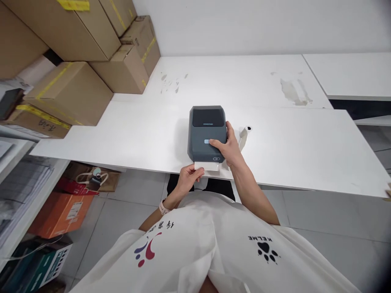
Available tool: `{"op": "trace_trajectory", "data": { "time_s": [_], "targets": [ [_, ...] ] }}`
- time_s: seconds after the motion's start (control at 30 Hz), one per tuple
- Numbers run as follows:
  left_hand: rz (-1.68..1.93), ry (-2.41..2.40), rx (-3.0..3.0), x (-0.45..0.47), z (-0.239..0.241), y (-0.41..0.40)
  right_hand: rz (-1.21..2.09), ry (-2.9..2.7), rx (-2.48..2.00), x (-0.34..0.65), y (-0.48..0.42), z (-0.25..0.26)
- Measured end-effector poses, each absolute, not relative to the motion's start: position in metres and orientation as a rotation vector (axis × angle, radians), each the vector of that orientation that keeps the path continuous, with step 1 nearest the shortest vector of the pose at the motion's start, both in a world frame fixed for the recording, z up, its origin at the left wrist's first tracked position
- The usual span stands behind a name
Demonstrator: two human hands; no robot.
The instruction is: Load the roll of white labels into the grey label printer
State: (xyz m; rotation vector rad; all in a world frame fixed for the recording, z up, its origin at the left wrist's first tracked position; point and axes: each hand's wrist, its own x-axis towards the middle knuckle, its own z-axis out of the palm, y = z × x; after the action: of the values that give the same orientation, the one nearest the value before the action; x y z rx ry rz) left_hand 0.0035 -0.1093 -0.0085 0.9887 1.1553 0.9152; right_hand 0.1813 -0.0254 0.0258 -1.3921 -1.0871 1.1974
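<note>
A dark grey label printer stands on the white table near its front edge, with a white label strip sticking out of its front slot. My left hand pinches the left end of that strip between thumb and fingers. Against the printer's right side rests my right hand, its thumb on the pale button on top and its fingers along the side. Just right of the printer lies a small white roll with a dark end, partly behind my right hand.
Cardboard boxes are stacked at the table's left end, against the wall. Bare patches mark the white tabletop. Below left are a shelf with papers, an orange box and a paper bag on the floor.
</note>
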Motion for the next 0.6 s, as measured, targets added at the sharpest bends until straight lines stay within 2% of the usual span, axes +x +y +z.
{"op": "trace_trajectory", "data": {
  "time_s": [0.13, 0.33, 0.6],
  "targets": [
    [0.958, 1.167, 1.044, 0.002, -0.009, -0.112, 1.171, -1.124, -1.426, 0.18, -0.024, 0.029],
    [1.498, 1.439, 1.258, -0.006, -0.006, -0.105, 1.19, -1.162, -1.418, 0.184, -0.023, 0.026],
    [1.259, 1.299, 1.387, -0.003, -0.004, -0.084, 1.175, -1.099, -1.316, 0.189, -0.06, 0.012]
  ]
}}
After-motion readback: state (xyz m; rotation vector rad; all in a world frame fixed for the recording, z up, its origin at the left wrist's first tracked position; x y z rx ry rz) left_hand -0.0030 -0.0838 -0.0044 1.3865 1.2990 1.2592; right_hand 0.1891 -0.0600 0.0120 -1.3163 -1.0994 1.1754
